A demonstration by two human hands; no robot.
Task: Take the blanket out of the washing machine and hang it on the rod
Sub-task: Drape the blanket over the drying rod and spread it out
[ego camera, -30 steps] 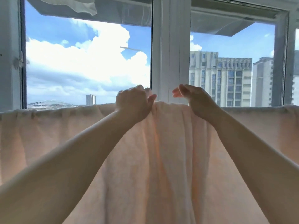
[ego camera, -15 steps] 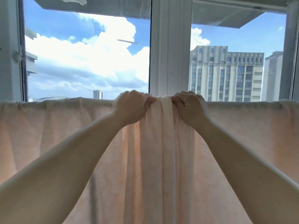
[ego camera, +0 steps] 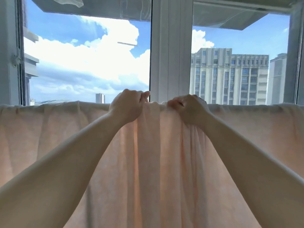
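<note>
A pale peach blanket hangs across the whole width of the view, draped over a rod that the cloth hides. Its top fold runs level in front of the window. My left hand grips the top edge just left of centre, fingers curled round the cloth. My right hand grips the same edge just right of centre. Between the two hands the fabric is bunched into vertical folds. The washing machine is out of view.
Behind the blanket stands a window with a white centre post and side frames. Outside are clouds, sky and tall buildings. A bit of white cloth hangs at the top left.
My right hand, open a second ago, has closed on the blanket's top edge. Both hands have drawn slightly apart since half a second ago, and the bunched folds between them have widened.
</note>
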